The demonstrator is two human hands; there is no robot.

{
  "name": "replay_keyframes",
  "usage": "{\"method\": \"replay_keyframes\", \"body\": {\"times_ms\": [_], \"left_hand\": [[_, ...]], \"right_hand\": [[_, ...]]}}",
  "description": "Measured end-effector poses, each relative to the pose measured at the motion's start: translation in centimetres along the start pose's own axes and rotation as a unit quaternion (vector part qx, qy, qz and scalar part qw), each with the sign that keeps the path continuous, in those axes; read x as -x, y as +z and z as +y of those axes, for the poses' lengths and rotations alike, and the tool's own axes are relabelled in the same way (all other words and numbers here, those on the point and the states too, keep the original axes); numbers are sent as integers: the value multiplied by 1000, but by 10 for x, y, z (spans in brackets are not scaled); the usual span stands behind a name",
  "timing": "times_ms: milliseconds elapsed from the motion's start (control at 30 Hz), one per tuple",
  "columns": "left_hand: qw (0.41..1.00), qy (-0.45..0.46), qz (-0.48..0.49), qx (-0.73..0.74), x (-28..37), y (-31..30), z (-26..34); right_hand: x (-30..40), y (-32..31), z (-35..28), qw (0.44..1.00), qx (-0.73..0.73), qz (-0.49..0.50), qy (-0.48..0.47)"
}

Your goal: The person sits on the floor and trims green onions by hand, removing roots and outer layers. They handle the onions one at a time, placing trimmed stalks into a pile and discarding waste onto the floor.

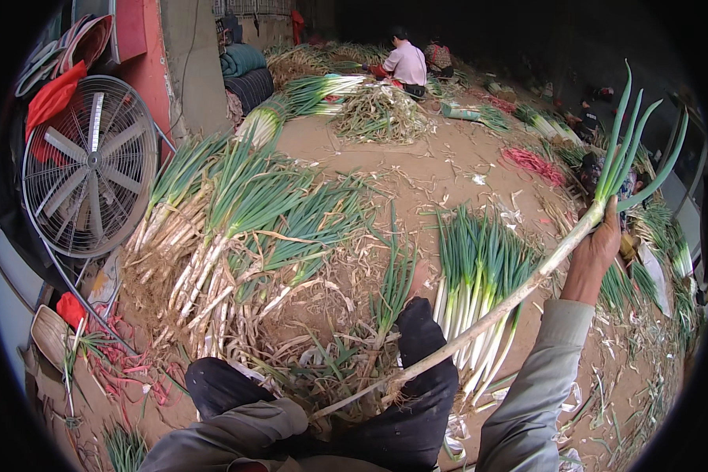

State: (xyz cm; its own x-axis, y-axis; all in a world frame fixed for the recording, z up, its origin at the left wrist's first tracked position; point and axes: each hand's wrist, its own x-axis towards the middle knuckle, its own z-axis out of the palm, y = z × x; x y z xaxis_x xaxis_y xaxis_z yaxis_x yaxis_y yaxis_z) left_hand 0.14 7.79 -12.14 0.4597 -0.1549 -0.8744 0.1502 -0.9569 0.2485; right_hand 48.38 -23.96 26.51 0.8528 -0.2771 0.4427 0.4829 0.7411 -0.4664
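Note:
My right hand (597,251) grips a long green onion (501,310) just below where its green leaves fan out. Its pale, unpeeled-looking stem slants down to the left across my knee, with roots near my lap. A thin pale strip runs on from there to my left cuff (292,416). My left hand is out of sight beyond that cuff. Beside my right leg lies a row of green onions (475,307) with clean white stems. To the left, a heap of green onions (212,248) has dry brown skins and roots still on.
A large caged fan (91,165) stands at left, near a woven basket (52,336) and pink twine (135,369). Peeled husks (307,301) litter the floor. Farther off, a person in a light shirt (406,65) sits by a pile of onion waste (383,115). Another bundle of pink cord (532,165) lies right.

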Motion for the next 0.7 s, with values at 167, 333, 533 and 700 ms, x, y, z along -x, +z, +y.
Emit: {"method": "replay_keyframes", "body": {"times_ms": [167, 333, 533, 700], "left_hand": [[1000, 10, 7, 0, -8, -6, 10], [1000, 5, 5, 0, -11, -9, 10], [998, -3, 64, -4, 11, -62, -6], [812, 134, 496, 277, 82, -148, 33]], "right_hand": [[-73, -49, -61, 994, 9, 50, -92], [-65, -35, -104, 996, 46, 40, -71], [76, 36, -38, 996, 78, -40, 20], [211, 79, 40, 970, 110, -118, 182]]}}
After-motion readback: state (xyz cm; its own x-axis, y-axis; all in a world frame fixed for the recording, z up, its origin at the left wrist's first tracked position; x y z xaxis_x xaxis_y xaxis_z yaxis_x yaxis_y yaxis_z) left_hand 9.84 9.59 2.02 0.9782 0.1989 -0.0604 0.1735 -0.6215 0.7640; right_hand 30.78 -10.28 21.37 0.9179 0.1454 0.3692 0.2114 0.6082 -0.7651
